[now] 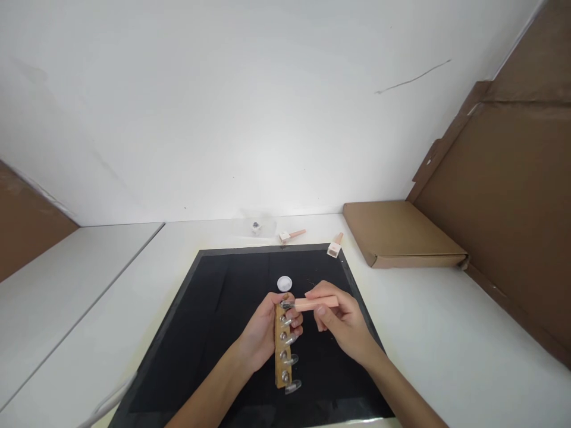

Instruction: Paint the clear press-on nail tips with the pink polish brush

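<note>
My left hand is closed around the upper part of a narrow wooden strip, held above the black mat. Clear false nail tips stick out to the right from several round silvery mounts along the strip. My right hand pinches a nail polish brush by its pink, squarish handle. The brush's dark end points left and meets the topmost nail tip; whether it touches the surface is too small to tell. Just beyond my left fingers, a small round white dish lies on the mat.
A black mat covers the middle of the white table. Behind it are two small white containers with pink stick-like parts, and a clear tray holding a small item. A flat cardboard box lies at back right; a white cable sits front left.
</note>
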`<state>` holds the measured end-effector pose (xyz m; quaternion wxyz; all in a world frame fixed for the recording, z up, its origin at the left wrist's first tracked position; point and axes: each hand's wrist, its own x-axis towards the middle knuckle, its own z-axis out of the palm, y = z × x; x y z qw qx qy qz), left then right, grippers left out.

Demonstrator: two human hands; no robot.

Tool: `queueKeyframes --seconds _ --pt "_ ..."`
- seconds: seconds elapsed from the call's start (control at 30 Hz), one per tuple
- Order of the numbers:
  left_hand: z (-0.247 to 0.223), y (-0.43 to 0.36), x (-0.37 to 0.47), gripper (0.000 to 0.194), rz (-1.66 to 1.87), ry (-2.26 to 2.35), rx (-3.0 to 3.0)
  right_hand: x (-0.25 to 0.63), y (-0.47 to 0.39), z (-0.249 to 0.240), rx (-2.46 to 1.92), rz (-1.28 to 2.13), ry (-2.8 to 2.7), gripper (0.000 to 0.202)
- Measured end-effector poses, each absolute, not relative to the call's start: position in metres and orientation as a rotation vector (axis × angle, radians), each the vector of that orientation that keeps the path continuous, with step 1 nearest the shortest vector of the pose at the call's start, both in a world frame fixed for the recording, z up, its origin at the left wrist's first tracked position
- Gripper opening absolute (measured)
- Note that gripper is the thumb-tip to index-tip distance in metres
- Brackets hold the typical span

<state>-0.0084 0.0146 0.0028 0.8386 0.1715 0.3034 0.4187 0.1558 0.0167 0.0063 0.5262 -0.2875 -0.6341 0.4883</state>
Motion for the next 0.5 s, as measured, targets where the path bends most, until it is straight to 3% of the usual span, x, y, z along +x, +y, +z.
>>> queueKeyframes --seconds 0.5 --pt "0.0002 0.014 -0.0079 0.017 0.888 0.585 0.358 0.1541 0.0177 0.0076 -0.779 1.006 -1.557 0.013"
